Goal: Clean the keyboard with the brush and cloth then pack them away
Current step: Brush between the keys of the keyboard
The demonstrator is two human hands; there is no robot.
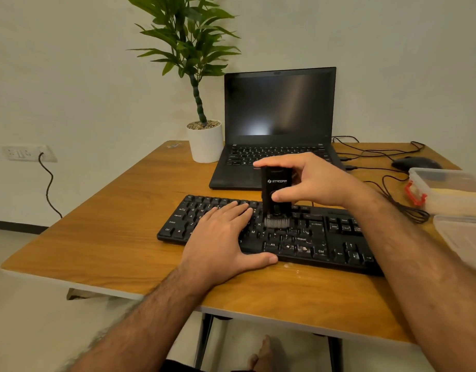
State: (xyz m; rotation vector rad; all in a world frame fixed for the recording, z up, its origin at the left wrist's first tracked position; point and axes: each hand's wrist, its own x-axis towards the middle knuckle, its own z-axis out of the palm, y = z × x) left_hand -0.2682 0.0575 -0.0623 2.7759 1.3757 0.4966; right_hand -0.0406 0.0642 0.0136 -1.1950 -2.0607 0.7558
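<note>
Brush (276, 194) (lettering unclear) on keyboard (312, 237)

a wooden table (102, 237) with a pale edge carries everything. a black keyboard (312, 237) lies near its front edge. behind that sits an open black laptop (279, 116), and just left of the laptop a white pot (206, 143) with a green plant. a black mouse (416, 163) and loose black cables (392, 200) lie at the right, near a clear plastic box (451, 191) with a red latch and its separate lid (462, 237).
</note>
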